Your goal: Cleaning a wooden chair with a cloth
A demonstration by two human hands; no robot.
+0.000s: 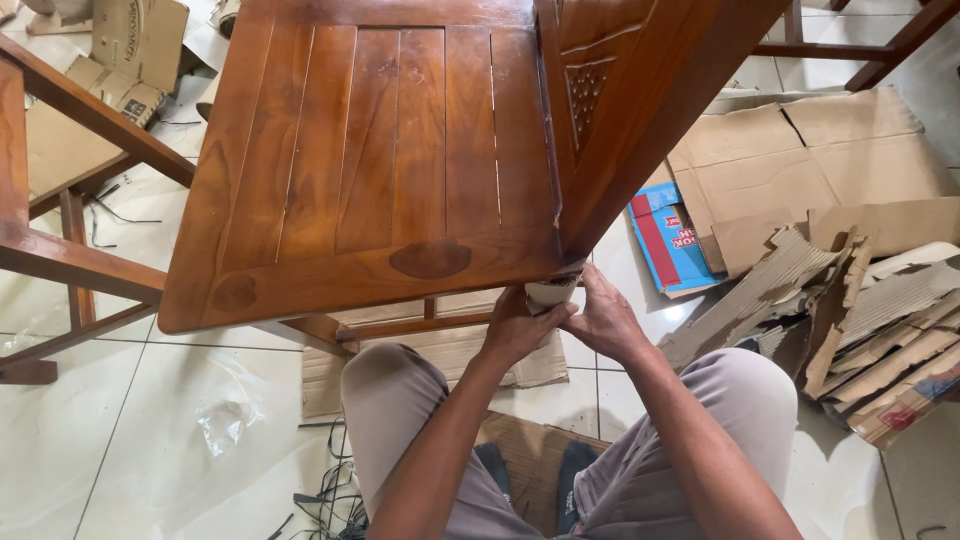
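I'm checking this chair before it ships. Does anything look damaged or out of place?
Yes. The wooden chair lies tipped over, and a scrap of torn wrapping clings to its corner, pinched between both hands. Ripped cardboard and crumpled plastic film litter the tiled floor.

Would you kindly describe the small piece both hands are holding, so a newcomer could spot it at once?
Start at the large brown wooden chair seat and follow its front edge to the right corner, where the backrest meets it. Just below, the left hand and right hand pinch a small pale piece of cardboard. Unlike the loose cardboard scraps on the floor, it sits against the chair.
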